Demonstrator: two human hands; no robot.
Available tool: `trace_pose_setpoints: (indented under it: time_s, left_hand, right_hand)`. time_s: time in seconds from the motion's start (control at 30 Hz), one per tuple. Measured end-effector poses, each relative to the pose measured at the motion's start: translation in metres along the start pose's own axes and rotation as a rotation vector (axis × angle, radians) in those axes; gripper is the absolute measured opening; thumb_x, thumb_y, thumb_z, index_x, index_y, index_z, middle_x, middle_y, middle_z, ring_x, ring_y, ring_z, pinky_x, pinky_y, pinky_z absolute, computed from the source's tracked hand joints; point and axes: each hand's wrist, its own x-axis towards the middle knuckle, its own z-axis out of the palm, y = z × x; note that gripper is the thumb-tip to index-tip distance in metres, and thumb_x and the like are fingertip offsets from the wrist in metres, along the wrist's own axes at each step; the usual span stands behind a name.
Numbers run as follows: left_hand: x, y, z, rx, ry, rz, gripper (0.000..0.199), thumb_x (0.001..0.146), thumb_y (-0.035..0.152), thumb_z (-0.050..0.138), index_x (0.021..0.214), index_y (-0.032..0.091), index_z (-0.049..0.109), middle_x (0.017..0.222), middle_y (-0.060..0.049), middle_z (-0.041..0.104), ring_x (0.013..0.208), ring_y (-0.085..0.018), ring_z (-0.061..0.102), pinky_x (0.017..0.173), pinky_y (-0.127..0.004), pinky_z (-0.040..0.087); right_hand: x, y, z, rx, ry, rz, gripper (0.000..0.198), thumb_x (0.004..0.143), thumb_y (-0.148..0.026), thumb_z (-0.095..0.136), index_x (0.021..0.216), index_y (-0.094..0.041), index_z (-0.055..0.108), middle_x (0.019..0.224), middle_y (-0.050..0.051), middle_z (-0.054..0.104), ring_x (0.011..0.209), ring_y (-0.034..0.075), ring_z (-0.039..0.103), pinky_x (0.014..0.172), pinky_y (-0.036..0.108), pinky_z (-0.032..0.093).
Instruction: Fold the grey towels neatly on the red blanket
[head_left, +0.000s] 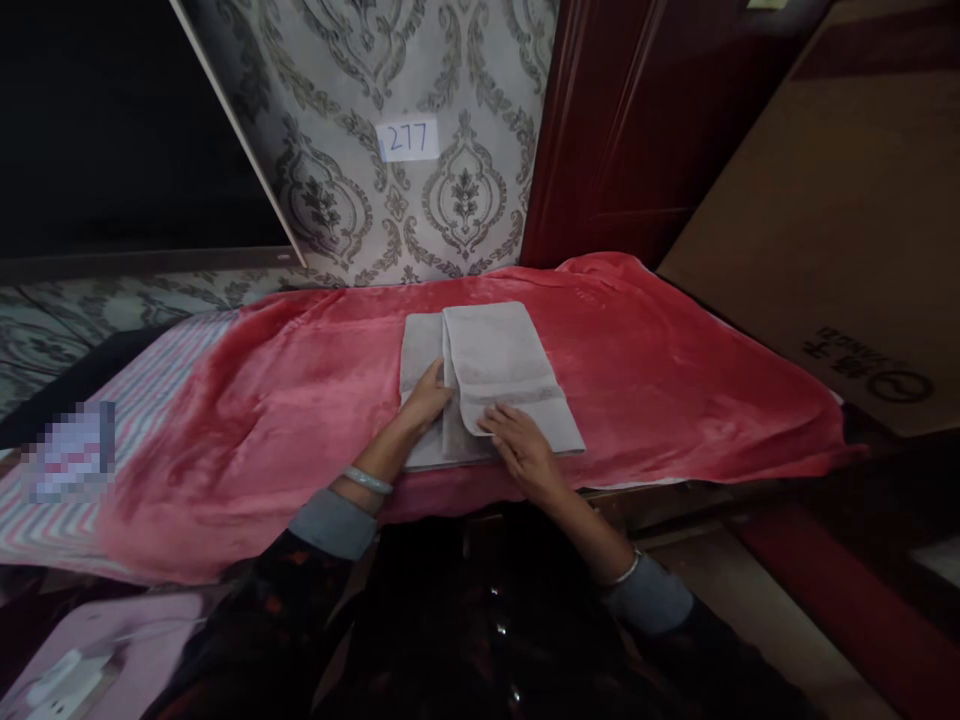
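Observation:
A grey towel (499,345) lies partly folded, with one flap laid over its middle and right part and a darker band across the flap near its lower edge. My left hand (429,395) rests on the towel's left part, beside the flap's left edge, with its fingers stretched out. On the flap's lower edge lies my right hand (529,455), fingers extended and fairly flat against the cloth. Beneath the towel spreads a red plush blanket (660,370).
A striped cloth (161,375) shows at the blanket's left end, with a blurred item (71,452) on it. Behind stand a dark screen (135,130) and a wall bearing a card marked 277 (409,140). A large cardboard box (840,220) leans at the right. A pink stool (142,635) is lower left.

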Motion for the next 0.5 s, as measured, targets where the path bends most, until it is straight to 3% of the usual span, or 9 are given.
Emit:
trace_pose_setpoints:
  time_s: [0.17,0.33,0.4,0.5]
  left_hand:
    - [-0.003,0.002,0.001,-0.022,-0.013,0.007,0.081,0.068,0.016,0.062,0.146,0.014,0.043,0.051,0.010,0.049,0.037,-0.008,0.035,0.038,-0.019,0.022]
    - [-0.005,0.001,-0.002,-0.030,0.029,-0.002,0.080,0.067,0.020,0.064,0.144,0.013,0.045,0.045,0.012,0.040,0.036,-0.008,0.033,0.036,-0.019,0.020]
    - [-0.005,0.000,-0.003,-0.044,0.021,0.014,0.078,0.066,0.022,0.066,0.141,0.014,0.048,0.049,0.011,0.047,0.037,-0.009,0.037,0.037,-0.019,0.025]
    - [0.001,-0.002,-0.004,-0.088,-0.013,0.089,0.074,0.067,0.025,0.067,0.139,0.016,0.049,0.067,0.003,0.065,0.050,-0.012,0.055,0.048,-0.022,0.044]
  right_hand:
    - [-0.005,-0.011,0.011,-0.058,-0.017,-0.069,0.041,0.101,-0.024,0.039,0.135,-0.025,0.063,0.143,0.007,0.059,0.142,0.024,0.042,0.116,0.051,0.033]
    - [-0.005,-0.019,0.006,-0.100,-0.055,-0.076,0.041,0.099,-0.029,0.047,0.138,-0.022,0.060,0.145,0.010,0.057,0.140,0.026,0.044,0.114,0.051,0.037]
    - [0.001,-0.023,0.004,-0.105,-0.068,-0.058,0.047,0.097,-0.033,0.052,0.142,-0.020,0.056,0.147,0.012,0.055,0.137,0.027,0.047,0.112,0.050,0.040]
    - [0.008,-0.031,0.006,-0.135,-0.077,-0.028,0.051,0.094,-0.035,0.056,0.142,-0.019,0.055,0.148,0.014,0.053,0.135,0.030,0.048,0.110,0.050,0.041]
